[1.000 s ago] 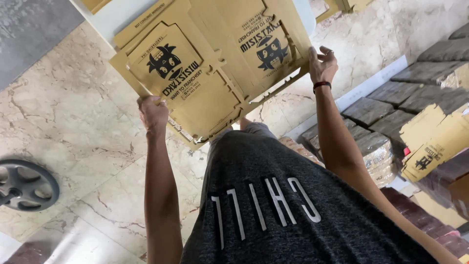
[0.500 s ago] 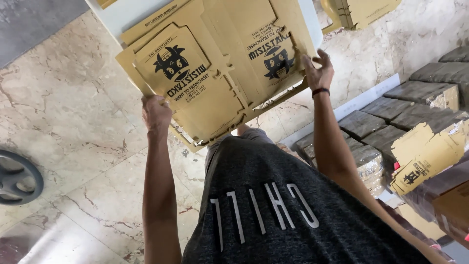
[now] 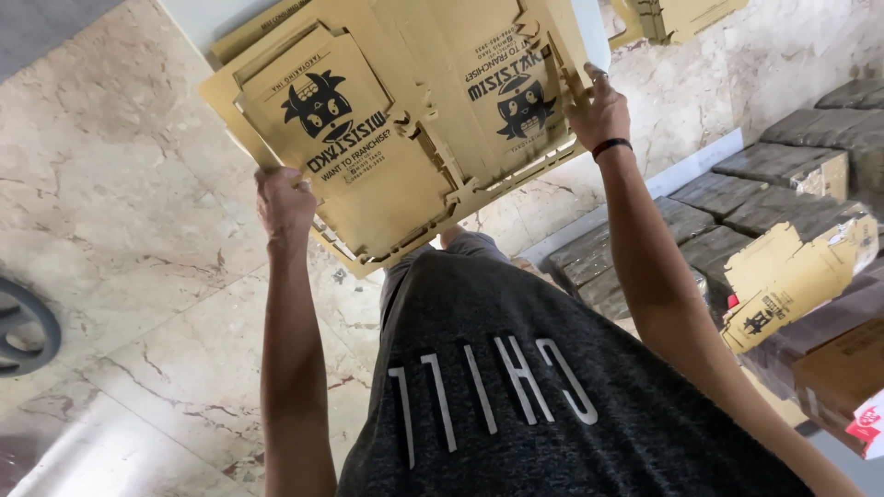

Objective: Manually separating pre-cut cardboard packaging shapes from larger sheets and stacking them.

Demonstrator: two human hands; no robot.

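- Left hand: closed around the near-left edge of the stack of flat cardboard box blanks, fingers curled under and thumb on top; the arm runs straight out from the body.
- Right hand: partly spread, fingers pressed against the right edge of the same stack, with a dark wristband at the wrist; whether the fingers wrap under the edge cannot be told.
- Stack of blanks: held in the air ahead of the chest, between both hands, above the marble floor. Its long axis runs from one hand to the other, tilted so the right end lies farther from the body than the left. The left hand is thus the nearer grip.
- Printed faces point up toward the camera.
- Surroundings: wrapped bundles stacked in rows at right, with a loose folded blank lying on them; a dark wheel-shaped object on the floor at far left.
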